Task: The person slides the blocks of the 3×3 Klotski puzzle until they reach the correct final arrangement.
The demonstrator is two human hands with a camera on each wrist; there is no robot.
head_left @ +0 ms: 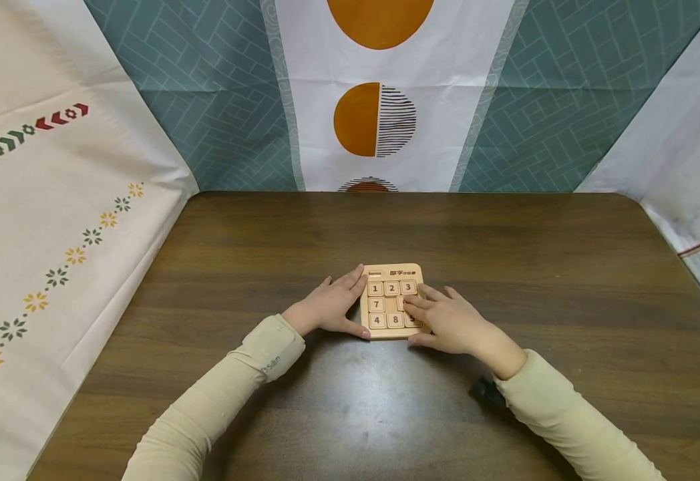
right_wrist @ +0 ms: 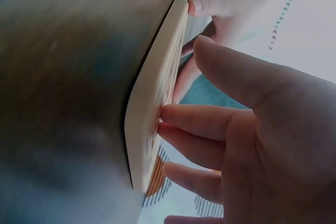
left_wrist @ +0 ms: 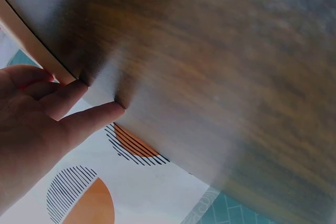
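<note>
Pale sleeves cover both forearms, nearest the head camera, over a brown wood-grain tabletop. Flat on that surface, between the two hands, sits a light wooden puzzle board with numbered tiles. Its top row reads 1, 2, 3; 7 stands at the left of the middle row, with a bare gap beside it; 4 and 8 begin the bottom row.

Left hand: fingers extended, ungrasping, thumb and fingertips set against the board's left side. Right hand: unclenched, fingertips resting on a partly covered middle-row tile, whose numeral cannot be read with certainty. The bottom-right tile is also partly hidden.

A dark item shows beneath the right cuff. Patterned teal-and-white cloth hangs behind.
</note>
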